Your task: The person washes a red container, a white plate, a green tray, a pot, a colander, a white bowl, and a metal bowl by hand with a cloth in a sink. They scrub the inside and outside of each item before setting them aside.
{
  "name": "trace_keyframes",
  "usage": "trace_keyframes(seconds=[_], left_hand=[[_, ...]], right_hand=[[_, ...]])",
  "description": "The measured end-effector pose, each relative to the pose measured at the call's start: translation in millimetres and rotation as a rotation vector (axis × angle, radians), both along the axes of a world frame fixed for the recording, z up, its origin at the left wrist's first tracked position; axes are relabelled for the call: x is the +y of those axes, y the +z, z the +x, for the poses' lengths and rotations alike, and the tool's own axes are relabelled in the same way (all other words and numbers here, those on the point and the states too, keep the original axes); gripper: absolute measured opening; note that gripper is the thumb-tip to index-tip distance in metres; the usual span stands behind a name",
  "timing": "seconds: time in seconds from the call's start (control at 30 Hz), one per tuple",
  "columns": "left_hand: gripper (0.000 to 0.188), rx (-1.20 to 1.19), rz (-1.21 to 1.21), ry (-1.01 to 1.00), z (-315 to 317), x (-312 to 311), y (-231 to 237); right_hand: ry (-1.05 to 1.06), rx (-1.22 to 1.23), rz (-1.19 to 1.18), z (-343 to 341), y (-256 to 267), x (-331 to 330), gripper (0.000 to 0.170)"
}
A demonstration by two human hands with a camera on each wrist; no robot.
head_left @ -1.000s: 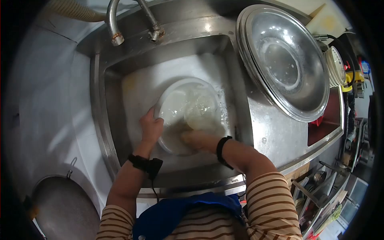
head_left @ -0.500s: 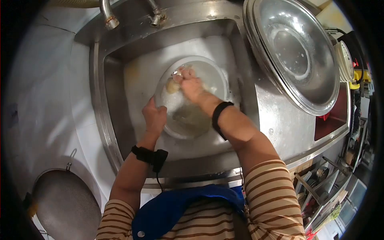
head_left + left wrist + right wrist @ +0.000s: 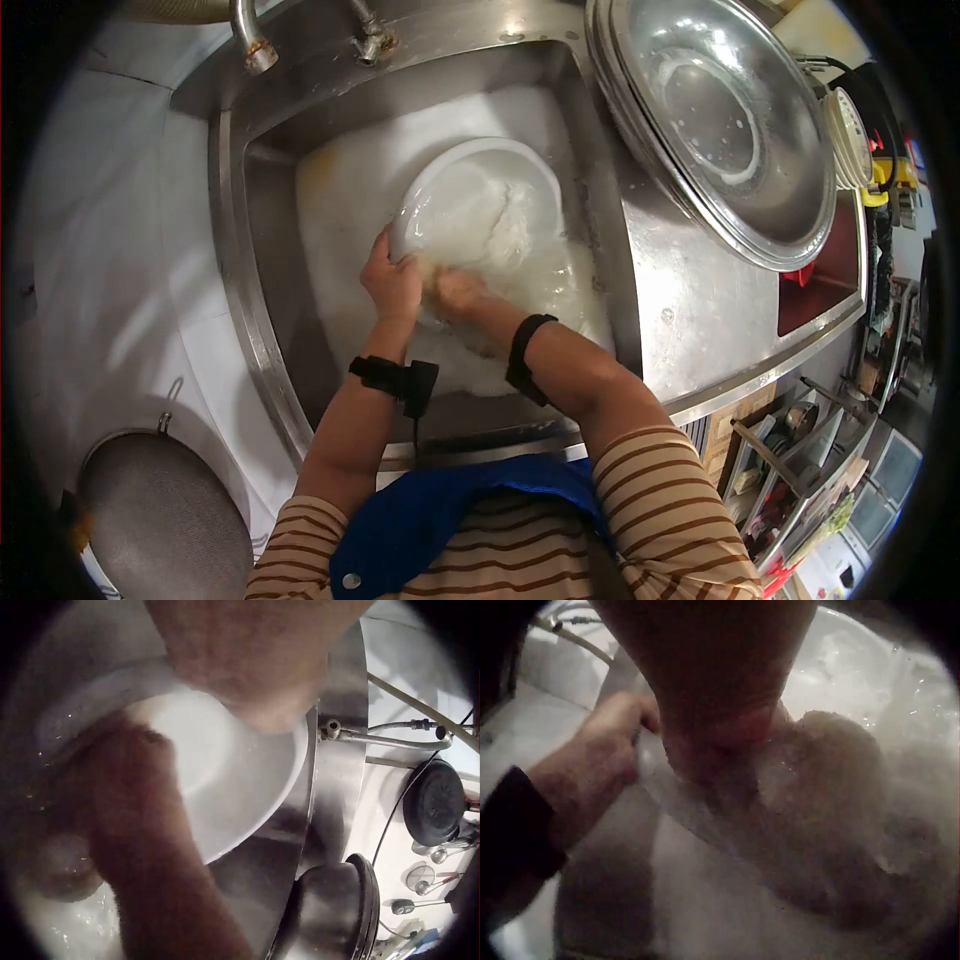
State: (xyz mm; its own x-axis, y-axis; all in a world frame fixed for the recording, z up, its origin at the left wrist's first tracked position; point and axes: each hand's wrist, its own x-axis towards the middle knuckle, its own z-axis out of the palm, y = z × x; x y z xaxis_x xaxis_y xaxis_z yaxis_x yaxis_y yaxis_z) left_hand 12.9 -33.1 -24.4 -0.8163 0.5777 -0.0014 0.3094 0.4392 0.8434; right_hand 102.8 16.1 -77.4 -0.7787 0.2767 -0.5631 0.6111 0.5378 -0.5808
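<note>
A white basin [image 3: 478, 147] sits tilted in the steel sink, with cloudy water spilling over its near right side. My left hand [image 3: 393, 284] grips the basin's left rim, thumb toward the inside. Just right of it, my right hand [image 3: 460, 292] works low at the near rim, its fingers around a tan, rounded scrubbing pad [image 3: 836, 761]. Murky water and blur hide part of those fingers in the right wrist view. The left wrist view has the right forearm [image 3: 161, 847] crossing in front of the basin.
Whitish water lies in the sink [image 3: 275, 300]. Large stacked steel bowls [image 3: 700, 110] lean on the right counter, with small stacked bowls [image 3: 848, 138] beyond. Two taps [image 3: 260, 52] hang over the back edge. A wok-like pan [image 3: 165, 520] stands at lower left.
My right hand went from the near side to the basin's far inner wall, then back to the near left rim. The basin has tilted and water now pours out. The left hand keeps its grip.
</note>
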Motion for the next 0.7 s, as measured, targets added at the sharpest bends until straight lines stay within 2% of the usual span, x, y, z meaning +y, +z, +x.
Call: trace_keyframes(seconds=[0.07,0.13,0.2,0.23,0.27,0.3,0.33,0.4,0.47,0.5,0.53,0.57,0.6,0.63,0.7], left_hand=[[0.047,0.038,-0.020,0.005,-3.4,0.4,4.4],[0.047,0.072,-0.047,0.009,-8.4,-2.5,10.5],[0.046,0.202,-0.036,0.047,-19.7,-3.8,17.2],[0.046,0.205,-0.025,0.049,-30.5,-7.0,16.0],[0.045,0.103,0.019,0.014,-42.5,-11.6,12.5],[0.044,0.002,0.064,-0.024,-48.6,-13.2,11.7],[0.044,0.006,0.075,-0.025,-48.6,-12.9,19.1],[0.041,0.155,-0.349,-0.138,-44.8,-18.2,38.8],[0.040,0.083,-0.274,-0.174,-40.7,-20.7,33.3],[0.038,0.010,-0.208,-0.210,-40.0,-22.5,31.9],[0.038,0.013,-0.205,-0.212,-39.4,-20.2,32.5],[0.037,0.043,-0.325,-0.222,-37.8,-17.0,33.6],[0.036,0.073,-0.447,-0.232,-37.4,-14.1,34.1],[0.036,0.074,-0.450,-0.235,-39.2,-14.1,31.9],[0.033,0.178,-0.413,-0.259,-43.3,-18.8,24.9]], right_hand=[[-0.074,0.010,-0.050,-13.7,35.4,3.1,0.032],[-0.150,0.019,-0.106,-9.9,48.1,1.6,0.030],[-0.078,0.029,-0.030,0.9,54.2,-7.3,0.049],[-0.001,0.089,0.026,16.4,47.4,-10.7,0.047],[0.076,0.149,0.080,36.2,35.9,-9.0,0.045],[0.106,0.011,0.077,48.9,30.6,-1.1,0.043],[0.134,-0.128,0.077,61.4,25.8,8.9,0.042],[0.414,0.078,0.422,84.8,9.5,49.2,0.041],[0.142,-0.202,0.576,53.7,-3.8,90.2,0.036],[0.204,-0.120,0.980,48.2,13.9,91.0,0.035],[0.285,0.005,0.808,34.8,38.6,105.3,0.038],[0.283,0.006,0.812,24.0,49.4,109.9,0.038],[0.359,0.205,0.895,14.3,55.5,111.9,0.038],[0.433,0.406,0.967,9.3,57.2,113.3,0.039],[0.358,0.476,0.943,6.4,52.5,124.1,0.036]])
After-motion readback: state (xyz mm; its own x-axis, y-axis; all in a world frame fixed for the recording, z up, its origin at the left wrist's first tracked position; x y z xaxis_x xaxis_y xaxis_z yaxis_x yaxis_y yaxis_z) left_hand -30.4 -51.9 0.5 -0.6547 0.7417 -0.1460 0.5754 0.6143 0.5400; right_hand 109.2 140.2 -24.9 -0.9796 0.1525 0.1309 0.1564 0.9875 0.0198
